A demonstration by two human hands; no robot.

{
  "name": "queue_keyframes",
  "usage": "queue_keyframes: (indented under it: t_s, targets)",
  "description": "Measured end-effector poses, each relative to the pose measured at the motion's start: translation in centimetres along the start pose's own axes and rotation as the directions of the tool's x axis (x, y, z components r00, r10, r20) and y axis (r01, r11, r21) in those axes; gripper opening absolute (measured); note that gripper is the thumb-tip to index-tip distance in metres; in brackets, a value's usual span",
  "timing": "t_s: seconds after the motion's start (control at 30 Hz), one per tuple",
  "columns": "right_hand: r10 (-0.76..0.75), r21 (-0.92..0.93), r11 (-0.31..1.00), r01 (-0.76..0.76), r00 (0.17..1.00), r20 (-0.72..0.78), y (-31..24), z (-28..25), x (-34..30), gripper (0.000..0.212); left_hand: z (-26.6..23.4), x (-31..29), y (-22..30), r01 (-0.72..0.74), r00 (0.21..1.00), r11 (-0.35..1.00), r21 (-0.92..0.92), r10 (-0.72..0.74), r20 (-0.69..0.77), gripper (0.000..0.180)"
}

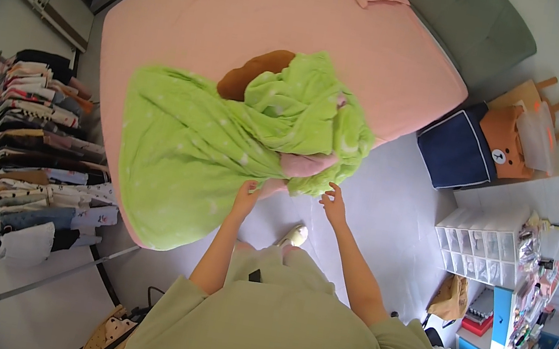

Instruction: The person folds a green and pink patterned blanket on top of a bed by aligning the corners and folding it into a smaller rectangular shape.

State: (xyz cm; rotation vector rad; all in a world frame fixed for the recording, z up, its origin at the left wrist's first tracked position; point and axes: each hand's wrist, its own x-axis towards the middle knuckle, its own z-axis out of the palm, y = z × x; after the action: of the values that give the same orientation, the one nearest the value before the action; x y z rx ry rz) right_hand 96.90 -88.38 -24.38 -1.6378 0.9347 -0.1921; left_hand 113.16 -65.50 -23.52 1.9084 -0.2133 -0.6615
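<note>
A fluffy light-green blanket (180,150) with pale spots lies rumpled over the near part of the bed (170,30). Its right side is bunched up and hangs past the near edge. Pink fabric (307,164) pokes out of the folds, and a brown rounded plush-like item (255,74) sticks out behind them. My left hand (247,193) is at the blanket's near edge, its fingers partly bent, with no cloth visibly gripped. To the right, my right hand (334,200) is just below the bunched part, fingers apart and nothing in them.
A clothes rack (53,159) full of garments stands on the left. At the right are a navy storage box (458,145), a brown bear-faced box (507,142), clear drawers (477,252) and a cluttered desk. My slippered foot (295,235) is on the grey floor (390,222).
</note>
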Motion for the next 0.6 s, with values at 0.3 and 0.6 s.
queue_keyframes:
  t_s: [0.3, 0.6]
  targets:
    - [0.056, 0.208, 0.977, -0.056, 0.998, 0.009, -1.4, -4.8, 3.4, 0.041, 3.4, 3.0, 1.9, 0.186, 0.982, 0.952, -0.244, -0.183, 0.036, 0.035]
    - [-0.121, 0.225, 0.970, 0.087, 0.983, 0.142, -10.1, -2.5, 12.0, 0.034, -1.7, 10.6, 4.0, 0.168, 0.937, 0.920, -0.355, -0.261, -0.233, 0.035]
